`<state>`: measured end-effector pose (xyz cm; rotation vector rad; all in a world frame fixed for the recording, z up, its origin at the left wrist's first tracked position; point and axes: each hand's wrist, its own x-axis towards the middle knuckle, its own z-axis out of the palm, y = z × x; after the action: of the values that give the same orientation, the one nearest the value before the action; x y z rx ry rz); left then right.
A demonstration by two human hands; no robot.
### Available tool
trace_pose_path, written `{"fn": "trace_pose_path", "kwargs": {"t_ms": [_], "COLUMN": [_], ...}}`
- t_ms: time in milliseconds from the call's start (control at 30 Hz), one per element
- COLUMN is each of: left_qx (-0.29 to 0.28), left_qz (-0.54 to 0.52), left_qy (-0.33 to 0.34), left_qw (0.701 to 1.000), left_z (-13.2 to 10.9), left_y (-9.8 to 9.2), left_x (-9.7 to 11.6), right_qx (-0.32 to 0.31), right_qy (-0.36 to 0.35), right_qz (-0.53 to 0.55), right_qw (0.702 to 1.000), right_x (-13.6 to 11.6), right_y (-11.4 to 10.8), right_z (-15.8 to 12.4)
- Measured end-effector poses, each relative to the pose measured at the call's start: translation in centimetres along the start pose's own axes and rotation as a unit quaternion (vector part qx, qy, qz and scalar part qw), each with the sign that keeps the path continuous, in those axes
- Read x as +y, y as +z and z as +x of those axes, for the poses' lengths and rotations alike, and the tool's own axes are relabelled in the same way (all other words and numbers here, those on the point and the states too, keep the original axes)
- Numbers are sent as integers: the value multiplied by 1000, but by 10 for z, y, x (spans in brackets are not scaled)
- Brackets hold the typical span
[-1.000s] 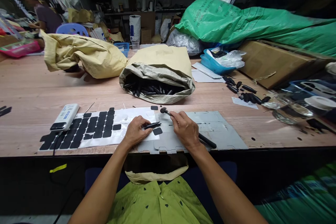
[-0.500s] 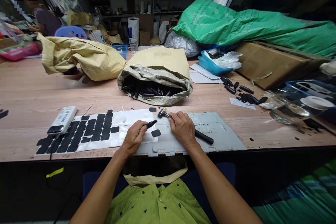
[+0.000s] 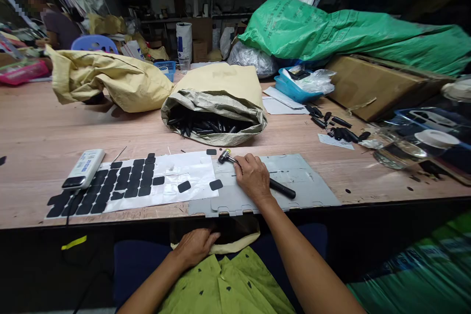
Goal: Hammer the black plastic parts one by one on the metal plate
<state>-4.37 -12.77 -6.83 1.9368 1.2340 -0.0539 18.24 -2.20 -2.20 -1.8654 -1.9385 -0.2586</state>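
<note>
My right hand (image 3: 253, 179) is closed around a hammer (image 3: 282, 188). The metal head (image 3: 223, 157) sticks out to the left of my fingers and the black handle to the right. Under it lies a grey board (image 3: 312, 186) on the table. My left hand (image 3: 196, 246) is down at the mouth of a beige bag (image 3: 235, 245) below the table edge, on my lap. Its thumb points right; the other fingers are mostly hidden, so whether it holds anything does not show. A white sheet (image 3: 172, 169) carries rows of black rounded patches (image 3: 136, 176), with two loose patches (image 3: 184, 186) near its right end.
A white electronic device (image 3: 84, 169) with a cable lies on the sheet's left end. Behind stands an open sack (image 3: 217, 95) full of black parts. At right are scattered black parts (image 3: 344, 134), a blue basket (image 3: 294, 87), a carton (image 3: 382, 83) and clear containers (image 3: 401, 147).
My left hand has moved down from the board to the bag on my lap; the short black piece it held is out of sight. My right hand stays on the hammer.
</note>
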Motion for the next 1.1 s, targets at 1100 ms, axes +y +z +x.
{"fn": "trace_pose_path", "kwargs": {"t_ms": [1100], "left_qx": [391], "left_qz": [103], "left_qy": [-41], "left_qw": [914], "left_z": [169], "left_y": [-206], "left_x": [46], "right_qx": [-2], "right_qy": [3], "right_qz": [14], "right_qw": [1000], "right_x": [0], "right_y": [0], "right_z": [2]}}
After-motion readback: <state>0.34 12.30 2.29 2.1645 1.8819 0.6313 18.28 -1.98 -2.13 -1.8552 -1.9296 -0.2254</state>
